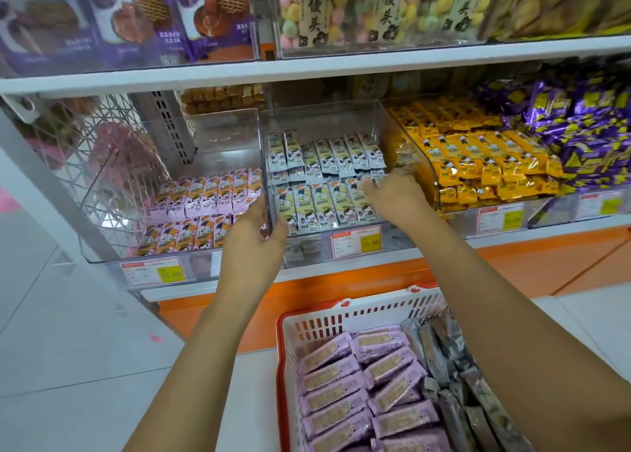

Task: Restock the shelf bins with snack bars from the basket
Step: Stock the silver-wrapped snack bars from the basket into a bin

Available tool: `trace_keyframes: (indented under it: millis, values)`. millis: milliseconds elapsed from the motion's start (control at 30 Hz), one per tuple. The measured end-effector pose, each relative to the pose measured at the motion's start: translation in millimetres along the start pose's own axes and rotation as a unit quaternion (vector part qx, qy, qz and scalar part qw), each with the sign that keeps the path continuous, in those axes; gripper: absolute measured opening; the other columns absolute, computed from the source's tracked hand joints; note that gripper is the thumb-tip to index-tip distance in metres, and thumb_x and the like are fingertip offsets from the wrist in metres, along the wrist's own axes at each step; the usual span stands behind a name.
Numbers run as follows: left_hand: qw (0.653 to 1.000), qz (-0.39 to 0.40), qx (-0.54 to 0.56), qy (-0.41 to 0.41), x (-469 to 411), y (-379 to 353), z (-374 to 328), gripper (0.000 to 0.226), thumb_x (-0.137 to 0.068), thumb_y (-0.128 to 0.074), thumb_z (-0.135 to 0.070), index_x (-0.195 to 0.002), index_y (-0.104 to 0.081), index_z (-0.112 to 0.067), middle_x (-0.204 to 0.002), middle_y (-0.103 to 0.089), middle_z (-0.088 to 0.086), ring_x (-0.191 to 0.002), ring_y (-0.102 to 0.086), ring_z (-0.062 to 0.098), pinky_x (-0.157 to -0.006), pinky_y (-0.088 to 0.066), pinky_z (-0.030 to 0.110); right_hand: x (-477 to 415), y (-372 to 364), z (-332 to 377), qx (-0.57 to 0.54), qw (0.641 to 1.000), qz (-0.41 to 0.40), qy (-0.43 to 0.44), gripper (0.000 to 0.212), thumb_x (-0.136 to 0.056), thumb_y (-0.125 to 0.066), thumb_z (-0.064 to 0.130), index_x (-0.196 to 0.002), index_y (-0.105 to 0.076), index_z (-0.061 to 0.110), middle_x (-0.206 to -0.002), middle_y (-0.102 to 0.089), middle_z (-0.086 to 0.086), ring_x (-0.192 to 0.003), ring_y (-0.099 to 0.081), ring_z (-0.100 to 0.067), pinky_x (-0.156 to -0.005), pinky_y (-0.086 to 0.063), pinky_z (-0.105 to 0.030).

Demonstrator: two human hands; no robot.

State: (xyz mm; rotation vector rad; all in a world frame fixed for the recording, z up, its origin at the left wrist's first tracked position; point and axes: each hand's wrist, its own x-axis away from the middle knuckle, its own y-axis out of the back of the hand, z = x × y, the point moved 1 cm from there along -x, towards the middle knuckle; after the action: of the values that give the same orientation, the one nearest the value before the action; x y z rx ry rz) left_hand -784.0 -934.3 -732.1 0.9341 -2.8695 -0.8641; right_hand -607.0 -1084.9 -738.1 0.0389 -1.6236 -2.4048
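Right under your forearms sits the basket (345, 315), one of it, with roughly a dozen pink snack bars (362, 376) showing beside a heap of grey ones (454, 383), long axes running left-right; your right arm's closer. Past it, your left hand (254, 240) grips the front corner of the middle bin (324, 127), and your right hand (392, 192) is curled on the grey bars (327, 185) inside, can't tell if it's pinching one. Four bins line this shelf.
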Motion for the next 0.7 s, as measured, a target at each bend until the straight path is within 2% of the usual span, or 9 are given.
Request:
trace_keyframes:
  millis: [67, 133, 233, 333, 400, 467, 533, 633, 700]
  values:
    - [1.000, 0.003, 0.004, 0.006, 1, 2, 1, 0.042, -0.096, -0.052, -0.017, -0.138, -0.049, -0.018, -0.120, -0.058, -0.010, -0.112, -0.052, 0.006, -0.090, -0.040, 0.023, 2, 2, 3, 0.000, 1.000, 0.013, -0.008, 0.069, -0.100, -0.036, 0.049, -0.138, -0.035, -0.009, -0.133, -0.049, -0.024, -0.118, -0.051, -0.035, -0.086, -0.045, -0.036]
    - [1.000, 0.004, 0.011, 0.009, 3, 3, 1, 0.042, -0.096, -0.052, -0.016, -0.138, -0.049, -0.017, -0.126, -0.058, -0.007, -0.115, -0.053, 0.009, -0.096, -0.043, 0.028, 7, 1, 6, -0.019, 1.000, 0.010, -0.015, 0.067, -0.102, -0.034, 0.045, -0.140, -0.033, -0.009, -0.138, -0.045, -0.024, -0.121, -0.049, -0.035, -0.092, -0.045, -0.037]
    - [1.000, 0.001, 0.019, 0.010, 6, 5, 0, 0.042, -0.095, -0.053, -0.014, -0.137, -0.048, -0.011, -0.132, -0.057, 0.001, -0.117, -0.053, 0.012, -0.098, -0.041, 0.028, 11, -3, 8, -0.041, 0.998, 0.014, -0.041, 0.079, -0.100, -0.038, 0.047, -0.148, -0.007, -0.008, -0.146, -0.034, -0.024, -0.129, -0.042, -0.036, -0.098, -0.042, -0.039]
    - [1.000, 0.001, 0.018, 0.006, 10, 7, 0, 0.042, -0.096, -0.053, -0.012, -0.137, -0.048, -0.008, -0.131, -0.055, 0.003, -0.110, -0.050, 0.008, -0.093, -0.036, 0.021, 5, -2, 10, -0.051, 0.997, 0.030, -0.049, 0.079, -0.097, -0.038, 0.052, -0.149, -0.016, -0.004, -0.134, -0.049, -0.019, -0.118, -0.052, -0.032, -0.092, -0.046, -0.037]
    - [1.000, 0.007, 0.011, 0.004, 12, 9, 1, 0.043, -0.096, -0.053, -0.013, -0.138, -0.046, -0.008, -0.135, -0.053, 0.003, -0.120, -0.050, 0.012, -0.098, -0.037, 0.023, 6, 1, 11, -0.070, 0.996, 0.028, -0.057, 0.072, -0.098, -0.039, 0.050, -0.147, -0.027, 0.000, -0.127, -0.057, -0.017, -0.106, -0.057, -0.030, -0.083, -0.047, -0.034]
    - [1.000, 0.012, 0.010, 0.006, 14, 12, 4, 0.046, -0.096, -0.053, -0.015, -0.140, -0.043, -0.009, -0.140, -0.050, 0.004, -0.127, -0.048, 0.017, -0.105, -0.037, 0.029, 8, 5, 11, -0.068, 0.996, 0.029, -0.055, 0.066, -0.099, -0.038, 0.049, -0.145, -0.033, 0.001, -0.122, -0.059, -0.017, -0.108, -0.058, -0.031, -0.083, -0.046, -0.035]
    - [1.000, 0.014, 0.011, 0.005, 15, 14, 7, 0.046, -0.096, -0.053, -0.014, -0.140, -0.043, -0.009, -0.140, -0.051, 0.006, -0.127, -0.049, 0.017, -0.103, -0.037, 0.026, 10, 8, 10, -0.069, 0.996, 0.036, -0.049, 0.067, -0.100, -0.038, 0.047, -0.147, -0.029, 0.000, -0.112, -0.058, -0.016, -0.106, -0.058, -0.031, -0.082, -0.045, -0.035]
    - [1.000, 0.019, -0.007, -0.001, 17, 15, 9, 0.045, -0.096, -0.051, -0.014, -0.140, -0.043, -0.007, -0.138, -0.052, 0.006, -0.124, -0.051, 0.017, -0.097, -0.036, 0.022, 17, 13, 7, -0.066, 0.996, 0.048, -0.029, 0.069, -0.102, -0.035, 0.042, -0.149, -0.017, -0.005, -0.127, -0.056, -0.020, -0.112, -0.056, -0.031, -0.091, -0.045, -0.037]
    - [0.999, 0.024, -0.023, -0.009, 21, 14, 10, 0.044, -0.096, -0.051, -0.013, -0.140, -0.044, -0.006, -0.138, -0.053, 0.006, -0.124, -0.050, 0.016, -0.096, -0.037, 0.021, 22, 14, 3, -0.036, 0.998, 0.044, -0.016, 0.066, -0.102, -0.034, 0.042, -0.148, -0.021, -0.005, -0.130, -0.055, -0.020, -0.112, -0.056, -0.031, -0.091, -0.044, -0.037]
